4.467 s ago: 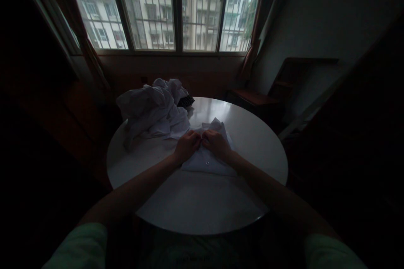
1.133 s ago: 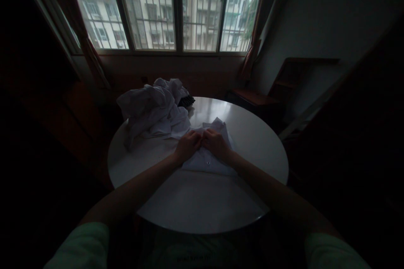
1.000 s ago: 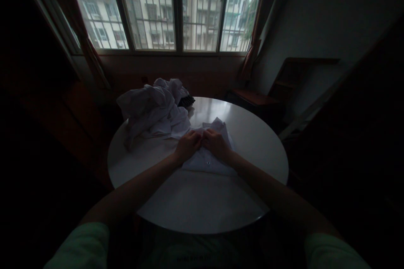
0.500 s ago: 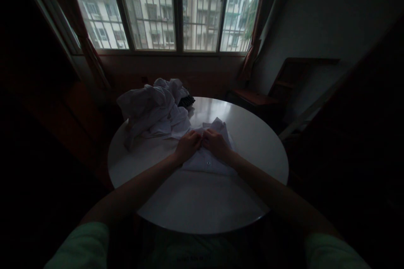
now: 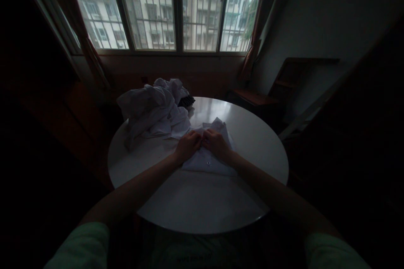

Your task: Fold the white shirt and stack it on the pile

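A white shirt (image 5: 210,167), folded into a compact shape, lies on the round white table (image 5: 202,210). One round button shows on its near part, and a pointed corner like a collar sticks up at the far side. My left hand (image 5: 188,146) and my right hand (image 5: 215,142) meet over the middle of the shirt. Both have their fingers curled and pinched on its fabric, fingertips almost touching. What exactly lies between the fingertips is too dark and small to see.
A heap of crumpled white clothes (image 5: 154,111) rises at the table's far left, with a dark ribbed item (image 5: 187,101) at its right edge. Beyond the table's far right stands a wooden chair (image 5: 257,96). A barred window (image 5: 176,8) spans the back wall.
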A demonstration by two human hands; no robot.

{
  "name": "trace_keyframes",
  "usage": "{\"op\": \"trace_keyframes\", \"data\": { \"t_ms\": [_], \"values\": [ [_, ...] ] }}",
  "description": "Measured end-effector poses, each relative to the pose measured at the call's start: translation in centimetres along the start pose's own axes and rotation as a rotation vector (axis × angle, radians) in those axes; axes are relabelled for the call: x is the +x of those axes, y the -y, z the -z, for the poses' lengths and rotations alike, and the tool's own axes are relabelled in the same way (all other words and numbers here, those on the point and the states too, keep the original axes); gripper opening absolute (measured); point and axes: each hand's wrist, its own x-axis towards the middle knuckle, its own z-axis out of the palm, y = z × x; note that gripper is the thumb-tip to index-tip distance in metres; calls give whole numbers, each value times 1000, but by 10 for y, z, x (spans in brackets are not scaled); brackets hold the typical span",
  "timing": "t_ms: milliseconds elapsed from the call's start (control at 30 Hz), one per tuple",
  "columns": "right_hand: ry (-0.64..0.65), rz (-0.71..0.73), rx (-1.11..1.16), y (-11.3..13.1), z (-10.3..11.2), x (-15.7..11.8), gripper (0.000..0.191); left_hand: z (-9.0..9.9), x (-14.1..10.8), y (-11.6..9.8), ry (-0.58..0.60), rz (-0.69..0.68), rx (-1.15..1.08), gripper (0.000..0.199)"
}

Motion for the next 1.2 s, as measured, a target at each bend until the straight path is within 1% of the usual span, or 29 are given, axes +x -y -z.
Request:
{"op": "trace_keyframes", "data": {
  "t_ms": [467, 967, 1200],
  "values": [
    [-19, 6, 11, -5, -5, -1, 8, -2, 0, 2, -12, -5, 0, 9],
    [-12, -11, 15, -3, -3, 1, 10, -2, 0, 3, -2, -21, 8, 7],
    [14, -19, 33, -1, 0, 0, 9, 0, 0, 1, -2, -27, 9, 7]
  ]
}}
